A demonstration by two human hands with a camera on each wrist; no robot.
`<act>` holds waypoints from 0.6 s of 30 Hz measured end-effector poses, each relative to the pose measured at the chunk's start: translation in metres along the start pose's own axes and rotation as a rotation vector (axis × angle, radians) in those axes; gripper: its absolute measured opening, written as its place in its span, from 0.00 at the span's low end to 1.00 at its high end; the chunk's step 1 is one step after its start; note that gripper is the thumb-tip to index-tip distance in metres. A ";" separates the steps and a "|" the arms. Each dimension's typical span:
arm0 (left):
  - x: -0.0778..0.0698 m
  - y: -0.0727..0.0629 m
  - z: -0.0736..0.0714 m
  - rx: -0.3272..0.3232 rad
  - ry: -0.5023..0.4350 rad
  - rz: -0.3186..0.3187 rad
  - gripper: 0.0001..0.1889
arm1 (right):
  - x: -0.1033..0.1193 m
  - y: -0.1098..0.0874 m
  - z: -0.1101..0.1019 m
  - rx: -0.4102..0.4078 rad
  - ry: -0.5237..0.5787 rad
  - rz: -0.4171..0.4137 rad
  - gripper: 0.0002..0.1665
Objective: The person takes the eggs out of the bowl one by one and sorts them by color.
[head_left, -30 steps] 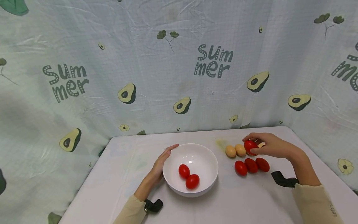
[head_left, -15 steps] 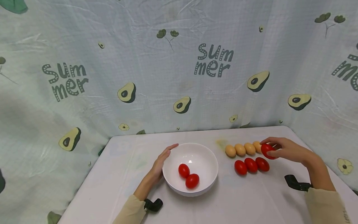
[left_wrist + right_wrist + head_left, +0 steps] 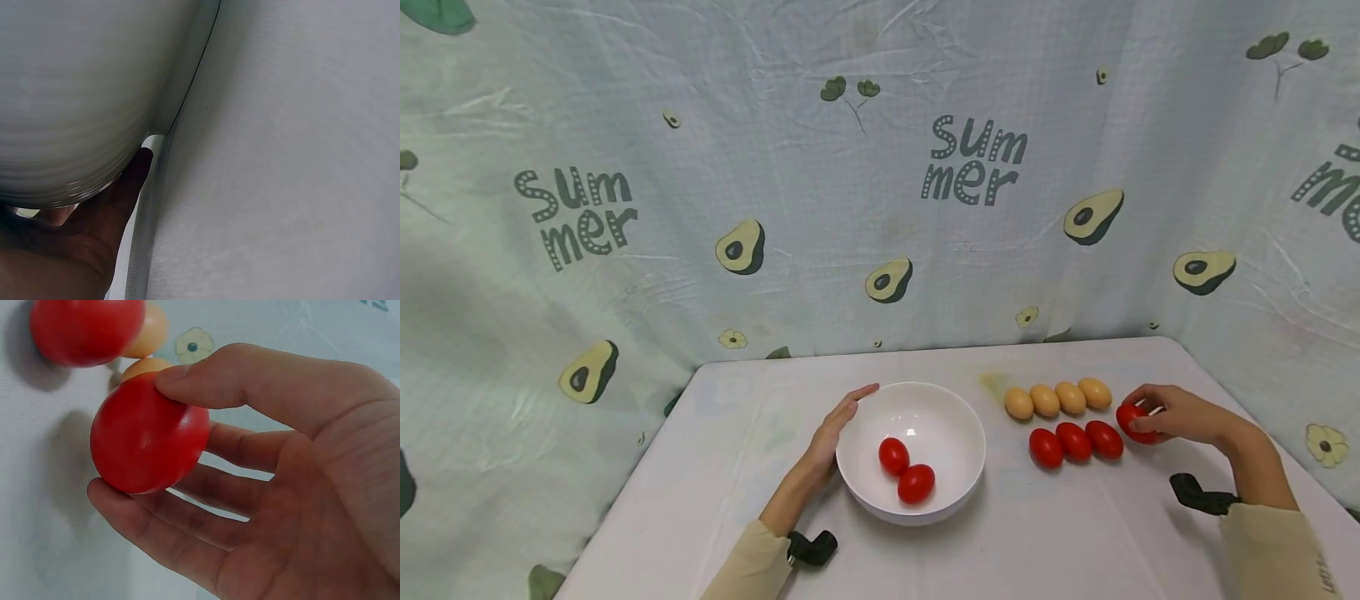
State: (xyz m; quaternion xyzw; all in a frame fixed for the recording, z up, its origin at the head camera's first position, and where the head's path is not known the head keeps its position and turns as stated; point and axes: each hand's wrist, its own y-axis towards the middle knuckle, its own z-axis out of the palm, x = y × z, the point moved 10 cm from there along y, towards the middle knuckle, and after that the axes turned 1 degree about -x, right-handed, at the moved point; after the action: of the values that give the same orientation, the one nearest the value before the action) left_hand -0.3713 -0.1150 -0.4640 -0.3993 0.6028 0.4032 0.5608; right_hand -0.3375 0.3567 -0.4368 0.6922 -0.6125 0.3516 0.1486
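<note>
At the right end of the row of red eggs (image 3: 1074,442), my right hand (image 3: 1183,414) holds another red egg (image 3: 150,434) between thumb and fingers. In the right wrist view the thumb lies on one side of this egg and the fingers curl under the other. A white bowl (image 3: 955,429) stands mid-table with two red eggs (image 3: 904,472) inside. My left hand (image 3: 831,433) rests against the bowl's left outer wall, its fingers stretched along it. The left wrist view shows thumb and fingers touching the bowl's outside (image 3: 81,125).
Behind the red eggs lies a row of several tan eggs (image 3: 1058,399). The table (image 3: 1000,533) has a white cover. A printed curtain (image 3: 820,183) hangs along its back and sides.
My right hand has carried its red egg rightward past the tan eggs, then down towards the front, beside the red row. My left hand and the bowl have stayed put.
</note>
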 end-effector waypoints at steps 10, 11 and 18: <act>-0.001 0.001 0.000 0.009 -0.006 0.018 0.28 | -0.011 0.006 0.006 0.020 0.005 0.040 0.30; -0.001 0.001 0.000 0.010 -0.009 0.016 0.28 | -0.011 0.006 0.006 0.020 0.004 0.039 0.30; -0.001 0.001 0.001 0.019 0.004 0.016 0.28 | -0.011 0.005 0.007 0.035 0.001 0.031 0.30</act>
State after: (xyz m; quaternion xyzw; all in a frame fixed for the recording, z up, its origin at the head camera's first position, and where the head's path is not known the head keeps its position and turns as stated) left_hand -0.3714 -0.1134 -0.4625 -0.3901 0.6109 0.4011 0.5601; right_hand -0.3402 0.3595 -0.4498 0.6848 -0.6169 0.3650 0.1314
